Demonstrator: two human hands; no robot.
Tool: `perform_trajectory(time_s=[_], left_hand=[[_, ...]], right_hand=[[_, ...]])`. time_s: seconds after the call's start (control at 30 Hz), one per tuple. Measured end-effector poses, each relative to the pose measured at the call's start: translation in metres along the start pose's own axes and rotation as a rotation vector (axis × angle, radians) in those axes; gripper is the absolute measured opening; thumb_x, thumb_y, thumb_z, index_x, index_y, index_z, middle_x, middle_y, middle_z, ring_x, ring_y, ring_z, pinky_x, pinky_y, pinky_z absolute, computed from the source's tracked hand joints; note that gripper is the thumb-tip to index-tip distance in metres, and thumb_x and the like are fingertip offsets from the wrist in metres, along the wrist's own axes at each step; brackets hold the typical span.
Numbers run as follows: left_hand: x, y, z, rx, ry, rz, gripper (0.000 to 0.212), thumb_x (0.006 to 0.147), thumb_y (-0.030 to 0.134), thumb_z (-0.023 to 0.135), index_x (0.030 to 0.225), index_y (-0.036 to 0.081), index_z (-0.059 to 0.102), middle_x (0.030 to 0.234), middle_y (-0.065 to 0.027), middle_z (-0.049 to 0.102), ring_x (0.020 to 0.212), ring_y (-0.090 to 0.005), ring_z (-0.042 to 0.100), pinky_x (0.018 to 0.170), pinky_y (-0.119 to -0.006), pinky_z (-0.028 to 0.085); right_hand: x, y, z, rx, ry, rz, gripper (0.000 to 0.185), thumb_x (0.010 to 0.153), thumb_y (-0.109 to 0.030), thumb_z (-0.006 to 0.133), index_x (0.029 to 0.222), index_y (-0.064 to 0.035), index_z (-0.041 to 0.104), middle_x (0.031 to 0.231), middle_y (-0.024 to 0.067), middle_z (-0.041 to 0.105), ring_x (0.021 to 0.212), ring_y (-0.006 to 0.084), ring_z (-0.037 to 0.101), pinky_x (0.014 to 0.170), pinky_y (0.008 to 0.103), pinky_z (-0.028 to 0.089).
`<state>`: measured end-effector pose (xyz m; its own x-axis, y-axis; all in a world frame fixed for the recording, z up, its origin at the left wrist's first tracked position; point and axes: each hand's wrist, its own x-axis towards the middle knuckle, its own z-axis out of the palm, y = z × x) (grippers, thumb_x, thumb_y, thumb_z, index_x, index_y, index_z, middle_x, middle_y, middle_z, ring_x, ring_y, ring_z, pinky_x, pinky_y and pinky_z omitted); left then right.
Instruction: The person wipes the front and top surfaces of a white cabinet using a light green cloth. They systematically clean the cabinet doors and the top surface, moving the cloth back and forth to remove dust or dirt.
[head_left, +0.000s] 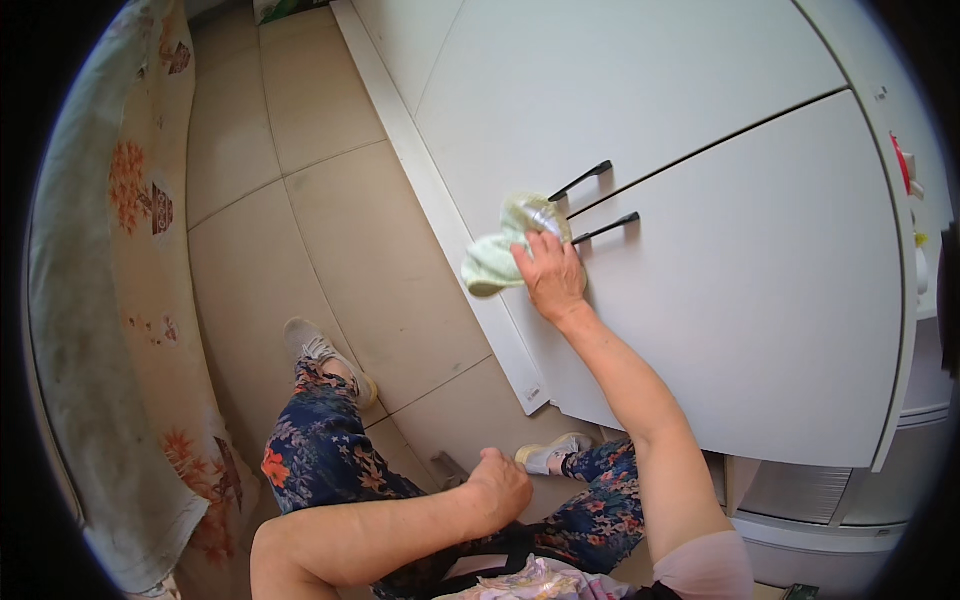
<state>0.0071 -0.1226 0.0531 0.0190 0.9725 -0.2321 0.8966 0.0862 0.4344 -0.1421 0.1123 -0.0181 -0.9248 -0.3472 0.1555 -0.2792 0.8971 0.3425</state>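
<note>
My right hand (553, 279) presses a pale green cloth (495, 259) against the lower part of a white cabinet door (720, 315). The cloth is bunched, with a loose fold hanging to the left. Just beyond my fingertips are two black bar handles, the upper handle (581, 181) and the lower handle (607, 227), on either side of the gap between the doors. My left hand (501, 489) is curled into a loose fist over my lap, apart from the cabinet, and nothing shows in it.
Beige floor tiles (375, 255) run along the cabinet's white base strip (450, 232). A flower-patterned cloth (161, 300) hangs at the left. Small items, one a red object (900, 161), sit at the right on the cabinet top. A grey-white appliance (825, 495) stands at lower right.
</note>
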Motion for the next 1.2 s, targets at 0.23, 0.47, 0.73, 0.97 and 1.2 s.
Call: perform_trajectory(time_s=[0.23,0.47,0.73,0.97,1.2], left_hand=[[0.008,-0.016,-0.002,0.033,0.052,-0.069,0.015,0.081,0.018,0.054,0.085,0.009,0.066,0.087,-0.0083,0.066,0.083,-0.0236,0.065,0.067,-0.035,0.045],[0.018,-0.022,0.008,-0.05,-0.028,-0.047,0.015,0.077,0.021,0.062,0.084,0.009,0.066,0.083,-0.0104,0.067,0.079,-0.0276,0.066,0.066,-0.04,0.05],[0.023,-0.03,0.012,0.014,-0.079,-0.034,0.017,0.076,0.018,0.059,0.088,0.01,0.068,0.087,-0.0101,0.068,0.083,-0.0271,0.067,0.068,-0.039,0.052],[0.032,-0.03,0.034,0.01,-0.13,-0.052,0.02,0.076,0.019,0.057,0.091,0.013,0.07,0.095,-0.0096,0.068,0.091,-0.0271,0.066,0.071,-0.04,0.053],[0.048,-0.009,0.085,-0.193,-0.33,0.074,0.037,0.083,0.038,0.057,0.106,0.01,0.064,0.106,-0.0154,0.064,0.099,-0.0346,0.061,0.086,-0.043,0.048]], right_hand=[[-0.095,-0.005,-0.022,-0.037,-0.498,-0.116,0.031,0.071,-0.008,0.06,0.101,-0.0142,0.062,0.103,0.0073,0.059,0.098,0.0231,0.053,0.075,0.0382,0.04],[-0.073,0.032,-0.136,-0.04,-0.04,0.023,0.031,0.072,-0.009,0.059,0.102,-0.0143,0.061,0.099,0.0056,0.058,0.098,0.0223,0.052,0.074,0.0369,0.04],[-0.056,0.068,-0.247,-0.22,0.295,0.126,0.036,0.07,-0.006,0.06,0.105,-0.0138,0.061,0.113,0.0068,0.057,0.101,0.0238,0.052,0.08,0.0381,0.041],[-0.063,0.093,-0.318,-0.397,0.358,0.054,0.037,0.068,-0.004,0.06,0.104,-0.0128,0.062,0.11,0.0095,0.057,0.101,0.0257,0.052,0.086,0.0427,0.041],[-0.116,0.141,-0.458,0.087,0.486,0.683,0.045,0.072,-0.01,0.066,0.115,-0.0039,0.056,0.106,0.0142,0.062,0.099,0.032,0.058,0.087,0.0375,0.045]])
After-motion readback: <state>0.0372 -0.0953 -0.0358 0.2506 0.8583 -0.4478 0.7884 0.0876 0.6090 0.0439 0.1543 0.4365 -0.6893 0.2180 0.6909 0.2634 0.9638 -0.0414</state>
